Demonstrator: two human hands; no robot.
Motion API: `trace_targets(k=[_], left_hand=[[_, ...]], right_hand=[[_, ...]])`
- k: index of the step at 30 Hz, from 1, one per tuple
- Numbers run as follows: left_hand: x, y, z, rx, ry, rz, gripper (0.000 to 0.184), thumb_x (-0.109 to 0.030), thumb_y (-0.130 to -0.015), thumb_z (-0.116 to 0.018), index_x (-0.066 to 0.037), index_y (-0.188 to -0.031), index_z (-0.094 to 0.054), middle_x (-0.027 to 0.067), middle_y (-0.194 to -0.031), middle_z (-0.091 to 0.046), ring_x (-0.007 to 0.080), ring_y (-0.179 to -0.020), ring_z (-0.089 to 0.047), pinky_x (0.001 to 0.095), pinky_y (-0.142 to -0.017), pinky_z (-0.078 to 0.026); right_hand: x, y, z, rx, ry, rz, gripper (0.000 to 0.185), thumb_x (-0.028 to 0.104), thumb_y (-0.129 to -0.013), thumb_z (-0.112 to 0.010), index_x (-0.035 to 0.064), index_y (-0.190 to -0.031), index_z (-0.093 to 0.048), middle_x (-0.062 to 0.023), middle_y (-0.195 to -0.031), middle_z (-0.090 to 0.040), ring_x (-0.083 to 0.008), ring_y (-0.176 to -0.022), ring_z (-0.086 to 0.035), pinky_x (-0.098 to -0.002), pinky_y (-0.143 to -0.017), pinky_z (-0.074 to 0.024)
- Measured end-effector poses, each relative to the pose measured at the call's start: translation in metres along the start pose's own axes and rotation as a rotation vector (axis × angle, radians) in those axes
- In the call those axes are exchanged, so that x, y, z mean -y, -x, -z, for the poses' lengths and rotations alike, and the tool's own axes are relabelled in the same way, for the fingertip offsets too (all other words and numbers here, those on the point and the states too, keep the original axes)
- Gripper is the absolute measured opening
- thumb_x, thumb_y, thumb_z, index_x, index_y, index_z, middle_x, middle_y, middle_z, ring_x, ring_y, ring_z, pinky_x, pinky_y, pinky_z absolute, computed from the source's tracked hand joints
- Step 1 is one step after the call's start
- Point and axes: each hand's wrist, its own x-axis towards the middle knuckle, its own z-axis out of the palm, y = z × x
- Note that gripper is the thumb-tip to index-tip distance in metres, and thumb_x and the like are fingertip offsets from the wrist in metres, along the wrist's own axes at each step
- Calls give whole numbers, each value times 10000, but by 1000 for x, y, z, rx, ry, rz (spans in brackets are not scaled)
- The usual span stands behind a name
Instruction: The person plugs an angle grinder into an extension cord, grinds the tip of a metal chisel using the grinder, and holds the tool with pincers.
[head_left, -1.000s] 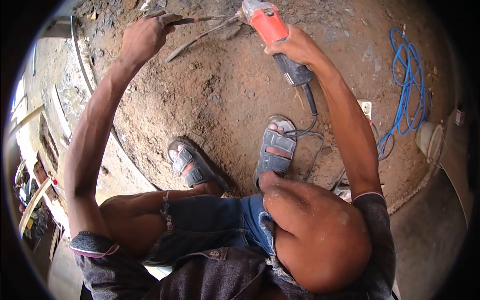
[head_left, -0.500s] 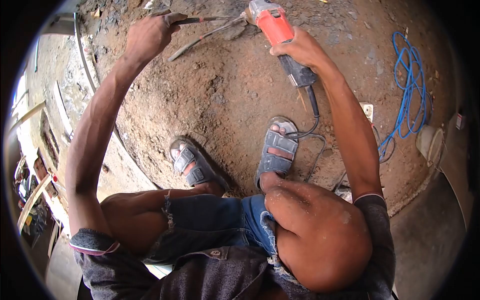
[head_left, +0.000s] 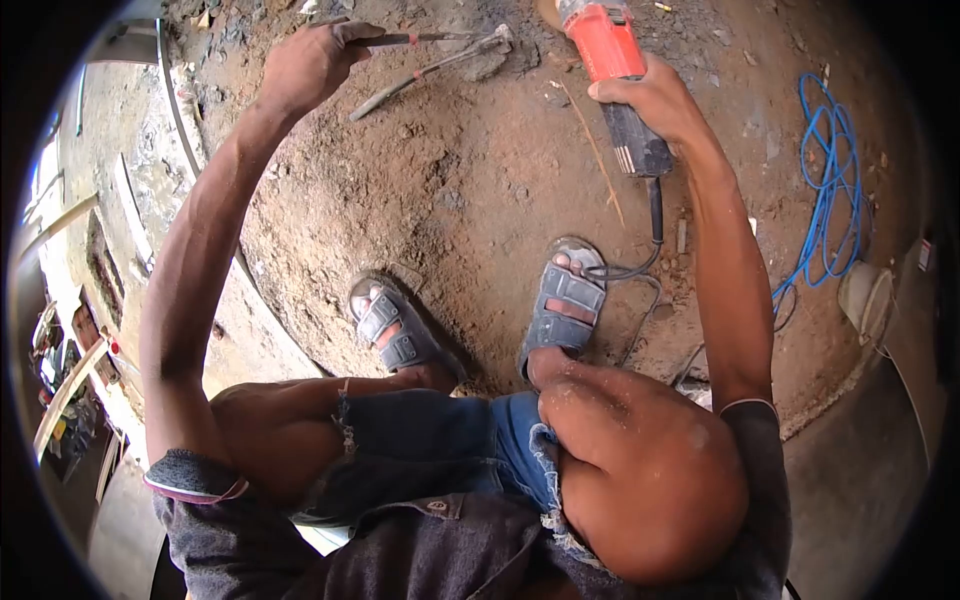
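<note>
My left hand [head_left: 305, 65] is closed round one handle of a pair of long, worn metal pincers [head_left: 455, 55]. Their other handle slants down over the dirt, and the two meet at a pale, rusty head on the right. In my right hand [head_left: 655, 100] is an angle grinder [head_left: 607, 45], red in the body with a black rear grip. Its silver gear head and disc reach the top edge of the view, partly cut off. The grinder stands apart from the pincers' head. A black cord [head_left: 656, 210] hangs from its rear end.
Two sandalled feet [head_left: 395, 325] stand on rough brown dirt [head_left: 470, 220]. A thin stick [head_left: 595, 150] lies below the grinder. Coiled blue cable [head_left: 830, 170] and a pale bucket-like container [head_left: 865, 290] are at the right. Wooden strips [head_left: 70, 400] and scraps lie at the left.
My right hand has drawn the angle grinder right and slightly up, away from the pincers' head. The pincers stay in my left hand, and the view has shifted slightly.
</note>
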Motion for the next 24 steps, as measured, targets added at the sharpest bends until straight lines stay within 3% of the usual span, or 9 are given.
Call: trace_targets(k=[1,4,5,8,9,24], left_hand=[[2,-1,1,1,66,9,261,-309,-972,-586,-319,-1215,-682,-20,-929,-729,147,-774,-674,351,-717,-558],[16,-10,-2,170,179,99,288,-300,-964,-603,-302,-1243,-675,-11,-980,-747,157,-835,-700,325,-712,-551],[22,-12,-4,76,169,-7,291,-326,-963,-601,-312,-1245,-673,-13,-950,-747,159,-806,-699,334,-699,-552],[-1,-20,24,73,150,-8,207,-144,-859,-700,-100,-1059,-729,104,-910,-729,263,-828,-692,373,-697,-544],[-3,-20,25,79,169,36,306,-144,-785,-749,-211,-1084,-741,65,-946,-724,257,-895,-681,375,-760,-529],[-19,-13,31,123,71,121,293,-193,-821,-724,-215,-1114,-728,68,-976,-719,277,-927,-672,409,-778,-527]], right_hand=[[-1,-1,0,-1,-3,6,452,294,-643,-808,18,-977,-678,-105,-836,-680,-223,-746,-650,-366,-702,-497],[-2,3,-10,20,1,13,450,294,-643,-808,22,-977,-675,-99,-835,-678,-218,-746,-647,-363,-705,-496],[-1,4,-14,24,9,19,450,294,-643,-807,24,-977,-675,-97,-835,-677,-216,-745,-646,-363,-706,-496],[1,7,-26,33,27,32,448,295,-643,-807,28,-977,-672,-90,-834,-675,-210,-745,-643,-360,-708,-495],[0,8,-28,34,23,38,447,295,-643,-806,29,-976,-671,-88,-833,-674,-208,-745,-642,-359,-709,-495],[6,7,-37,53,89,72,475,322,-637,-794,19,-979,-664,-101,-817,-669,-215,-726,-631,-370,-703,-485]])
